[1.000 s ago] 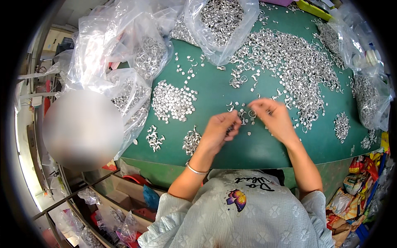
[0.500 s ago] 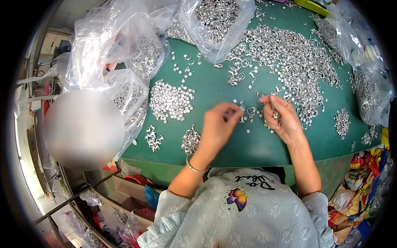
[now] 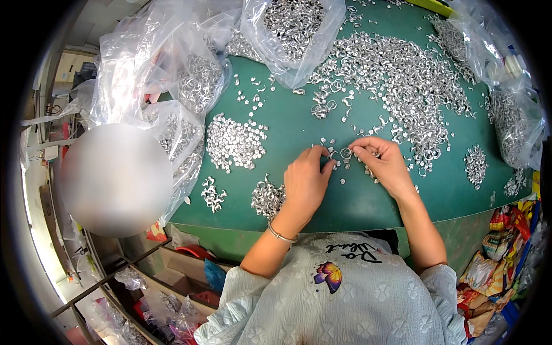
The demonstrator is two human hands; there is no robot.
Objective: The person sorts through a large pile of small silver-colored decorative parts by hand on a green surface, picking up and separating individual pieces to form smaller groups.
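On the green table (image 3: pixel 356 201), a small ring (image 3: pixel 345 153) sits seemingly pinched between left hand (image 3: pixel 305 183) and right hand (image 3: pixel 384 164).

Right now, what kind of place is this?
Probably a small workshop for sorting metal parts. A green table is strewn with heaps of tiny silver rings, clear plastic bags hold more, and both hands pick at one small ring.
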